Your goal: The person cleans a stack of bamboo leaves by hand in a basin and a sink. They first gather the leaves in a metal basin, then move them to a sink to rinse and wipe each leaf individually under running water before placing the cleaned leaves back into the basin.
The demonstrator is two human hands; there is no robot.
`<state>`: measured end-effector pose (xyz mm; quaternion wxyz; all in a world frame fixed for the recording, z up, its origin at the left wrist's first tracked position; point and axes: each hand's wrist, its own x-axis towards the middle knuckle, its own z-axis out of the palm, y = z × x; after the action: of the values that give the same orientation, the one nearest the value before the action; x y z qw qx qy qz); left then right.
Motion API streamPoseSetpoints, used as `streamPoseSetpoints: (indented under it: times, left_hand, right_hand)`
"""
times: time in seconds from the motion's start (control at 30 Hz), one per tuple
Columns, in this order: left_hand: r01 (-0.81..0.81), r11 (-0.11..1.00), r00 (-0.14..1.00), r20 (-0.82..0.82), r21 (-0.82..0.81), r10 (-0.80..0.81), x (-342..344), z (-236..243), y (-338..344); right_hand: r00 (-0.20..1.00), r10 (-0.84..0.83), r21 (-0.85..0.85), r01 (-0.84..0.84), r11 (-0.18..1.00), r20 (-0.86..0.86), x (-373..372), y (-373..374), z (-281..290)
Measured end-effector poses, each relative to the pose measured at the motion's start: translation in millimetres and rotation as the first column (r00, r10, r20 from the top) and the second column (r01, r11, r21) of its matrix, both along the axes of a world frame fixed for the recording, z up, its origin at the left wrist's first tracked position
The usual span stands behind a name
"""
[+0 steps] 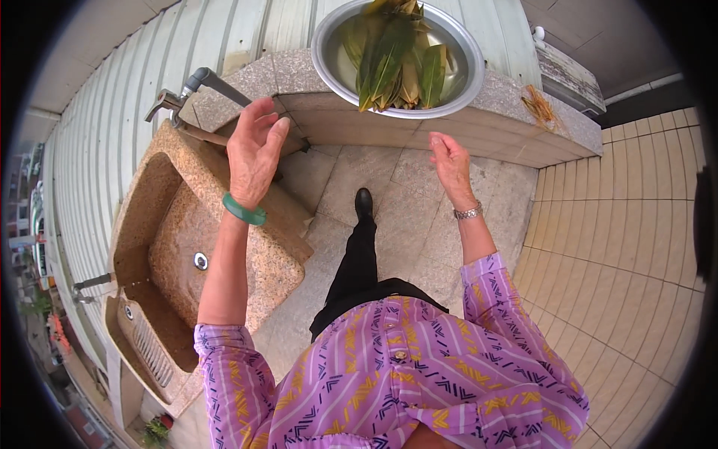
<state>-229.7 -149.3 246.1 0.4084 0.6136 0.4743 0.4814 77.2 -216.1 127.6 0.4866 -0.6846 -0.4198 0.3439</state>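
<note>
Long green and brownish bamboo leaves (393,60) lie bunched in a round metal basin (326,75), with what looks like water around them. The basin rests on a stone-topped ledge at the far side. My left hand (256,153), with a green bangle at the wrist, is raised near the corner of the stone sink, below and left of the basin. Its thumb stands apart from the fingers and nothing is in it. My right hand (452,166), wearing a metal watch, hovers below the basin's right side, fingers loosely bent and apparently empty. Neither hand touches the basin.
A speckled stone sink (213,202) with a drain and a ridged washboard part stands at the left. A tap (168,103) and grey pipe rise behind it. Tan strands (540,106) lie on the ledge at the right, near a tiled wall (621,217).
</note>
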Motion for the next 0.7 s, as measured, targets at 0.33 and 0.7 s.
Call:
streamPoseSetpoints:
  times: [0.33, 0.7]
  left_hand:
    - [-0.18, 0.801, 0.942, -0.335, -0.571, -0.027, 164, -199, 207]
    - [0.085, 0.257, 0.996, 0.075, -0.963, -0.048, 203, -263, 244]
  right_hand:
    - [0.989, -0.034, -0.524, 0.104, 0.845, 0.143, 127, 207, -71]
    - [0.579, -0.25, -0.51, -0.341, 0.79, -0.776, 111, 252, -104]
